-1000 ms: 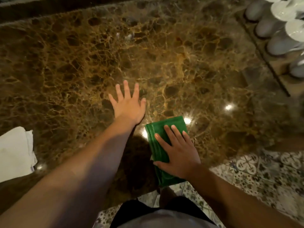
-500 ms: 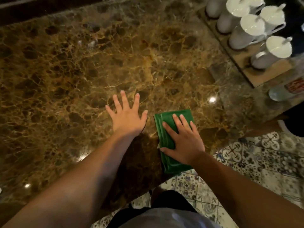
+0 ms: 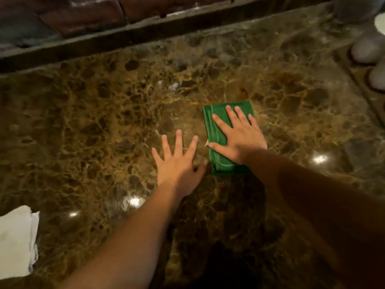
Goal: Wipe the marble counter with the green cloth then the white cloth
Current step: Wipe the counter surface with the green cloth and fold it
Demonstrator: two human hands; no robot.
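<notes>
Marble counter (image 3: 104, 126) fills the view. White cloth (image 3: 16, 243) lies at its near left edge, well apart from both hands. Green cloth (image 3: 216, 130), folded, lies flat under the right hand (image 3: 239, 138); fingers (image 3: 231, 115) spread, pressing, not gripping. Left hand (image 3: 177, 165) rests flat just left of it, fingers splayed, holding nothing.

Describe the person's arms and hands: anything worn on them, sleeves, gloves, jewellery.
Both arms are bare right up to the frame edge, no sleeves showing. The left hand and right hand wear no gloves, and no rings, watch or bracelets are visible.
</notes>
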